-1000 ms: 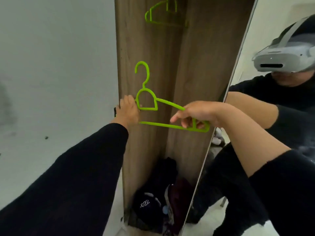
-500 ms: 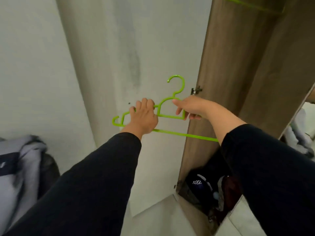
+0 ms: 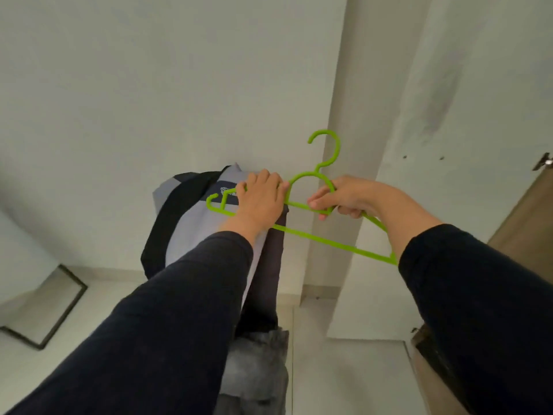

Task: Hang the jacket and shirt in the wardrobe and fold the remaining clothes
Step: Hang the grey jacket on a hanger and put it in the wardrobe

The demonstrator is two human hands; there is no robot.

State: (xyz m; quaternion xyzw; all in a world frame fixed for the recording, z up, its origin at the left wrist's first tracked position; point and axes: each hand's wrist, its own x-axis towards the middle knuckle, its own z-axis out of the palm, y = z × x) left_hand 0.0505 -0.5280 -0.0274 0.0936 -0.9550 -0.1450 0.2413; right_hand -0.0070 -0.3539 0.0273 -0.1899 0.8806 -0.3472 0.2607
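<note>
My left hand and right hand both grip the hanger, held in open air before the wall, above the jacket.

Both hands are taken up by the green hanger, held across the space in front of the white wall. Below the left arm a pile of clothes fills the middle. A wall column stands just behind the hanger's hook. The wardrobe edge closes the right side. Bare floor lies open between the clothes and the wardrobe.
</note>
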